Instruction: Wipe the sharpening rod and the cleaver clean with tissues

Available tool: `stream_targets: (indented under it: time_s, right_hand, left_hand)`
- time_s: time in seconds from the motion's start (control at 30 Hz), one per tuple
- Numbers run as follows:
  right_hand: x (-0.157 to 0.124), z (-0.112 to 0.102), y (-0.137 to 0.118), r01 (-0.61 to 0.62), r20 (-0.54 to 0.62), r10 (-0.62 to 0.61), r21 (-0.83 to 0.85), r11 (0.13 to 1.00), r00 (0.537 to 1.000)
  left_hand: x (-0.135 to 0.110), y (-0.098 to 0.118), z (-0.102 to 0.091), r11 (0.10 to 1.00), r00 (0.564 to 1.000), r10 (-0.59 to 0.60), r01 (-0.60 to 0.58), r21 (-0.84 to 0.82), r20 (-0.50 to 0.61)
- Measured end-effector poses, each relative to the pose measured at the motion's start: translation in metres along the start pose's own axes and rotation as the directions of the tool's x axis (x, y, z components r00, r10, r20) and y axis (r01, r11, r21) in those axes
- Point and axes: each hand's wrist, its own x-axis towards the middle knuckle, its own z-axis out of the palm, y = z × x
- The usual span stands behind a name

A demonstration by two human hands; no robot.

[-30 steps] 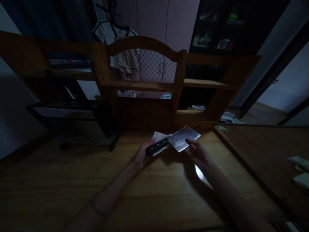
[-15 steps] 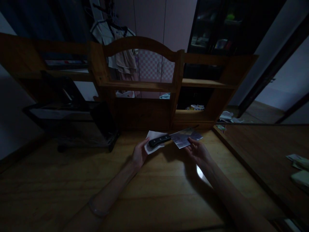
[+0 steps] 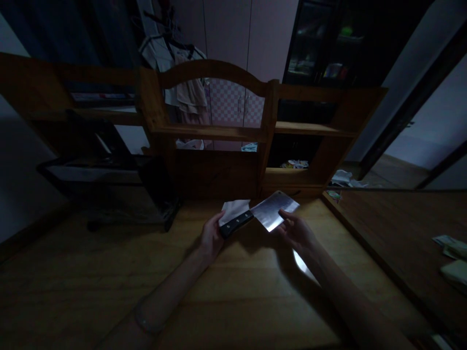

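A cleaver (image 3: 275, 210) with a broad metal blade and a black riveted handle is held above the wooden desk, tilted up toward the right. My right hand (image 3: 295, 232) pinches the blade near its lower right edge, thumb on top and fingers beneath. My left hand (image 3: 212, 236) is closed on a white tissue (image 3: 235, 209), which spreads behind the black handle. The handle's end rests by the left thumb and palm; the left fingers underneath are mostly hidden.
The wooden desktop (image 3: 226, 296) lies beneath both hands. At its back stands a wooden shelf unit (image 3: 207, 129). A black-framed rack (image 3: 109, 194) is on the left. Papers (image 3: 454, 245) lie on the brown surface at the right. The room is dim.
The cleaver's handle end has come lower and slightly left, and the blade has turned, now shining brighter. The tissue shows more behind the handle. Both hands keep their hold.
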Motion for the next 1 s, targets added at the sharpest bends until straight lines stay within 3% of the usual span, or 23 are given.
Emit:
stream_targets:
  time_s: [0.13,0.3,0.83,0.93,1.0]
  right_hand:
    - [-0.002,0.004,0.003,-0.111,0.02,0.112,-0.033,0.993,0.994]
    - [0.001,0.001,-0.003,-0.109,-0.005,0.109,-0.01,0.994,0.994]
    - [0.013,-0.013,-0.009,-0.009,-0.103,0.02,0.1,0.995,0.995]
    - [0.014,-0.015,-0.009,0.004,-0.118,0.009,0.105,0.995,0.993]
    - [0.014,-0.015,-0.008,0.01,-0.123,0.003,0.1,0.995,0.992]
  left_hand:
    - [-0.009,-0.006,0.002,0.99,0.981,-0.132,0.122,0.075,0.146]
    - [-0.009,-0.007,0.0,0.986,0.976,-0.138,0.118,0.122,0.171]
    - [0.012,-0.007,-0.006,0.985,0.986,0.115,-0.129,0.113,0.125]
    - [0.015,-0.007,-0.01,0.957,0.968,0.209,-0.231,0.174,0.137]
    - [0.013,-0.007,-0.014,0.893,0.938,0.308,-0.343,0.291,0.16]
